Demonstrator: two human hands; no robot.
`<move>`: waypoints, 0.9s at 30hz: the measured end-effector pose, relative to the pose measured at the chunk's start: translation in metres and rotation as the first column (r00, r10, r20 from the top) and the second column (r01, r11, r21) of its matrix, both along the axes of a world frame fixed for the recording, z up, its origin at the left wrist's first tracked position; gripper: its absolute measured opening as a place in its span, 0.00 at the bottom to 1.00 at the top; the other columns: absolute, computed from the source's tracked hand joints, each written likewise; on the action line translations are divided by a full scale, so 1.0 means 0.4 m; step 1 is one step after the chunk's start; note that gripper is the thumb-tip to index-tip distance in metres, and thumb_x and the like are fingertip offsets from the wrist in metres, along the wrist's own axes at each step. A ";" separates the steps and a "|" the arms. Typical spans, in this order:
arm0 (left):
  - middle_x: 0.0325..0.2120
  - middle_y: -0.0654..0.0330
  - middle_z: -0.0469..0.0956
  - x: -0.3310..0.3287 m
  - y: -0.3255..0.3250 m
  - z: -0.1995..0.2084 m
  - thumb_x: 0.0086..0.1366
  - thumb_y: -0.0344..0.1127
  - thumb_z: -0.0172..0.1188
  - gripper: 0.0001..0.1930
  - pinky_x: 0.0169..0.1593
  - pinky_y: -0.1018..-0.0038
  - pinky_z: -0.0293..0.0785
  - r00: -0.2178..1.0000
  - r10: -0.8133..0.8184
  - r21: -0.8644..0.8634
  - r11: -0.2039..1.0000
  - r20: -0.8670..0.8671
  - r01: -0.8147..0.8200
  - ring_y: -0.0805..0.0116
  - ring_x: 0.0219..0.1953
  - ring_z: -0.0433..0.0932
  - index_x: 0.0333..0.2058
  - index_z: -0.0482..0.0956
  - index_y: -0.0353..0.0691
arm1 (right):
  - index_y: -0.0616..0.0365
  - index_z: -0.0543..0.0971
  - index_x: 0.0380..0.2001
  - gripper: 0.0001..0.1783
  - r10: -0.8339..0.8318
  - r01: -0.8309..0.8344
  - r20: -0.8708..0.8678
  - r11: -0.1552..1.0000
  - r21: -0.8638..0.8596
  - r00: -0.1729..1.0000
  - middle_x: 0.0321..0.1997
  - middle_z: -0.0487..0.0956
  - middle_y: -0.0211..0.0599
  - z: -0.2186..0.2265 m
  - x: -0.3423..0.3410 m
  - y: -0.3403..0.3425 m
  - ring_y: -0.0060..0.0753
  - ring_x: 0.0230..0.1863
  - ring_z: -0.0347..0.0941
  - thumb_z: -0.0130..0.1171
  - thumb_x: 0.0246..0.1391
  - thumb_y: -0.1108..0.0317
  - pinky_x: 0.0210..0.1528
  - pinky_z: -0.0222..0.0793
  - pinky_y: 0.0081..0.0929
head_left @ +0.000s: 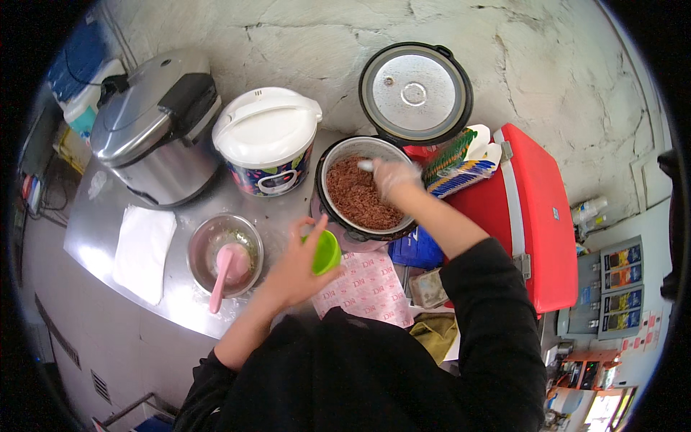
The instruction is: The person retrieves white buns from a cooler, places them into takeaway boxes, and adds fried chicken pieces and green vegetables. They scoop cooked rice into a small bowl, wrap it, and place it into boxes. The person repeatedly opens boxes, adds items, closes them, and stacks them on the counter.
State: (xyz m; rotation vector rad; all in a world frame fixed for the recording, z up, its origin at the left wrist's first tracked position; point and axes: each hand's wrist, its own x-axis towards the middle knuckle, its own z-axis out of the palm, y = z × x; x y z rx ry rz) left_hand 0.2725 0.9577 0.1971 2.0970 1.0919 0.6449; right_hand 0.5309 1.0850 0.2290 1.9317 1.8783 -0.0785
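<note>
My left hand (296, 268) is closed around a small bright green cup (327, 253), its fingers at the cup's far and near sides. My right hand (396, 178), in a thin see-through glove, reaches into an open rice cooker (320, 189). It grips a white utensil (366, 165), of which just a pale rounded end shows; its exact kind cannot be made out. Reddish-brown cooked rice (356, 196) fills much of the inner pot. The cooker's round lid (415, 92) stands raised against the wall.
A white-lidded patterned cooker (268, 129) and a big steel cooker (158, 129) stand at the left. Nearer are a steel bowl (196, 252) with a pink ladle (224, 277), white cloth (145, 253) and pink printed paper (367, 286). A red cooler box (540, 216) stands right, beside folded cartons (462, 165).
</note>
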 end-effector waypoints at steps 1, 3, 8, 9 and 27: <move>0.66 0.44 0.52 -0.018 0.022 0.022 0.55 0.47 0.71 0.49 0.63 0.56 0.68 0.999 0.005 0.005 1.000 -0.032 -0.005 0.38 0.57 0.70 0.72 0.55 0.45 | 0.54 0.77 0.49 0.13 0.025 -0.025 0.004 0.997 -0.077 1.000 0.46 0.85 0.50 -0.018 -0.014 -0.032 0.48 0.46 0.85 0.49 0.65 0.66 0.45 0.80 0.51; 0.63 0.36 0.58 -0.035 0.087 0.064 0.51 0.48 0.74 0.51 0.62 0.54 0.69 0.998 0.039 0.065 0.997 -0.046 -0.036 0.38 0.58 0.71 0.69 0.59 0.37 | 0.52 0.78 0.51 0.14 0.083 -0.082 0.006 0.994 -0.066 0.997 0.44 0.85 0.49 -0.026 -0.011 -0.088 0.46 0.46 0.84 0.50 0.64 0.67 0.46 0.80 0.48; 0.56 0.39 0.71 0.087 0.303 0.119 0.39 0.41 0.81 0.57 0.61 0.53 0.71 0.998 -0.027 0.280 0.959 -0.052 0.041 0.43 0.58 0.72 0.67 0.59 0.33 | 0.56 0.84 0.47 0.14 0.062 -0.088 0.106 0.960 0.266 0.992 0.43 0.85 0.44 0.038 0.033 -0.106 0.43 0.46 0.84 0.55 0.62 0.67 0.44 0.80 0.40; 0.57 0.41 0.70 0.124 0.335 0.118 0.38 0.39 0.81 0.56 0.61 0.55 0.71 0.983 -0.027 0.303 0.950 -0.183 0.082 0.43 0.59 0.70 0.66 0.59 0.33 | 0.56 0.85 0.45 0.13 0.093 -0.100 0.065 0.987 0.123 0.994 0.44 0.85 0.45 0.041 0.038 -0.109 0.44 0.46 0.84 0.55 0.62 0.67 0.45 0.80 0.40; 0.48 0.41 0.81 0.344 0.513 -0.015 0.27 0.47 0.86 0.46 0.53 0.65 0.79 0.487 -0.410 -0.142 0.857 -0.771 0.496 0.50 0.49 0.82 0.46 0.79 0.24 | 0.57 0.86 0.33 0.14 0.154 -0.132 -0.043 0.939 0.319 0.987 0.37 0.85 0.47 -0.083 0.017 -0.143 0.45 0.40 0.84 0.53 0.62 0.65 0.43 0.80 0.41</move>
